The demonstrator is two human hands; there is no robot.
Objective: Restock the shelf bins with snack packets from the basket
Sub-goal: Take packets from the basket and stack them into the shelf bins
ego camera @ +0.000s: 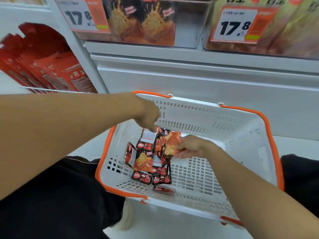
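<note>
**Both hands down in the basket among the snack packets**

The left hand (149, 116) reaches down from the left into the white basket (241, 135) with orange rim, its fingers curled and fingertips on the top edge of an upright packet (149, 138); it appears to pinch that packet. The right hand (189, 147) lies low inside the basket, just right of the left hand, fingers closed on the edge of an orange flame-printed packet (170, 144). Below and between the two hands sits a loose heap of further snack packets (146, 169) on the basket floor. Above the hands, on the shelf, a clear bin (155, 23) holds packets of the same print, with a second bin (276, 31) to its right, each carrying a price tag.
</note>
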